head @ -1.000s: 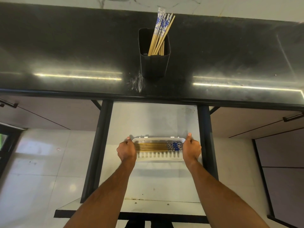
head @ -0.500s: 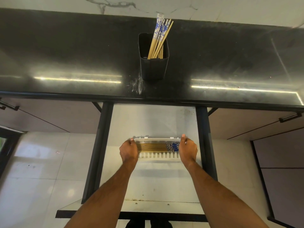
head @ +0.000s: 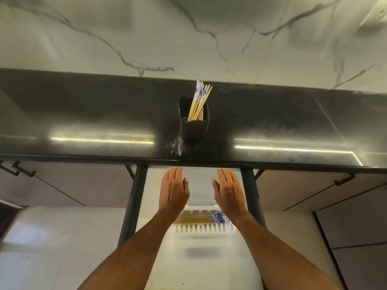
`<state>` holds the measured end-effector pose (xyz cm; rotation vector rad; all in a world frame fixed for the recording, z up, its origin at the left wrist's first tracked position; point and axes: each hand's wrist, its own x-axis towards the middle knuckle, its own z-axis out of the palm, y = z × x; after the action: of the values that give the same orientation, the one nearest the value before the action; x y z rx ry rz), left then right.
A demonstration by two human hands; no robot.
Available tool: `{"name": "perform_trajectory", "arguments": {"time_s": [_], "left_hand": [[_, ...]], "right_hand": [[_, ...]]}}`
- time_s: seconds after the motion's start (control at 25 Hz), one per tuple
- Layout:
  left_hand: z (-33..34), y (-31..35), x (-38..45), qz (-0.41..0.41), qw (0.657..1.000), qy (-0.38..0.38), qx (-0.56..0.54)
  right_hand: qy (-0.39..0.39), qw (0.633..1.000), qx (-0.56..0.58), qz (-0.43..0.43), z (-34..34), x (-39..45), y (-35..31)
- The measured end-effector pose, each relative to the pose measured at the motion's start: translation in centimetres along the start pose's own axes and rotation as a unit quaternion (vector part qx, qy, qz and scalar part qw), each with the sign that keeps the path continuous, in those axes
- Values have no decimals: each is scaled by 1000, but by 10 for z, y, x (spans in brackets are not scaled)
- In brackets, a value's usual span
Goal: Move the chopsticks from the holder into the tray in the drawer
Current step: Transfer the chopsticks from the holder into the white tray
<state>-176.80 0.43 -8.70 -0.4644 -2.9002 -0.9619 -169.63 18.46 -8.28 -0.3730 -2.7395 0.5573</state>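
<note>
A black holder (head: 193, 127) stands on the dark countertop (head: 83, 114) with several wooden chopsticks (head: 199, 103), blue-and-white patterned at the top, leaning in it. Below the counter, a white slotted tray (head: 201, 228) lies in the open white drawer (head: 205, 264) and holds several chopsticks (head: 196, 219) lying sideways. My left hand (head: 172, 190) and my right hand (head: 229, 190) hang above the tray's far side, fingers straight, palms facing each other, holding nothing. They point toward the counter edge.
Black drawer rails (head: 134, 201) run along both sides of the drawer. Brown cabinet fronts with dark handles (head: 343, 180) flank it. A marble wall (head: 188, 34) rises behind the counter. Pale floor tiles (head: 52, 248) lie at the left.
Both hands have let go of the tray's ends and risen toward the counter edge with fingers straightened. The camera has tilted up, showing more wall.
</note>
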Motion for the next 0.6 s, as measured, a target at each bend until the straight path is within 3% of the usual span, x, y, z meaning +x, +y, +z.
{"name": "perform_trajectory", "arguments": {"time_s": [0.16, 0.32, 0.6], "left_hand": [[-46, 29, 54, 85, 992, 83, -29], [-76, 58, 107, 122, 981, 145, -43], [-80, 99, 207, 101, 985, 116, -75]], "right_hand": [[81, 996, 7, -31, -38, 56, -34], [107, 993, 14, -38, -65, 109, -58], [109, 991, 30, -67, -79, 218, -78]]}}
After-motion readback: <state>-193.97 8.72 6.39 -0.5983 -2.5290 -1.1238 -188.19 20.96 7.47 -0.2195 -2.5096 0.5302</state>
